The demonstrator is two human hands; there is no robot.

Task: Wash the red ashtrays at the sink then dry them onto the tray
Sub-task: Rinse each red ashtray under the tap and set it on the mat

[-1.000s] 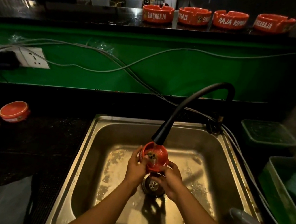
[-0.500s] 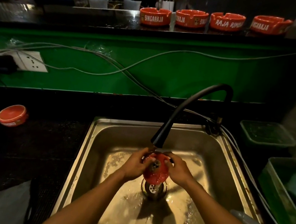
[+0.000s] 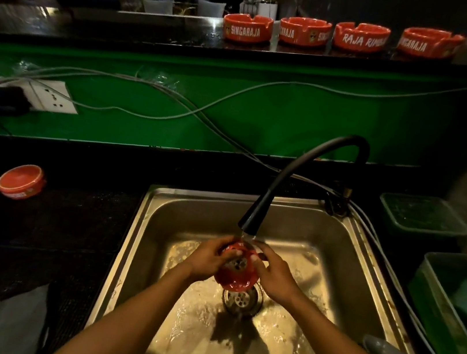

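Gripping a glossy red ashtray (image 3: 237,274) from both sides, the left hand (image 3: 207,259) and right hand (image 3: 273,275) hold it under water from the curved black tap (image 3: 296,174), above the drain of the wet steel sink (image 3: 346,242). Four more ashtrays (image 3: 305,32) line the dark shelf above the green wall.
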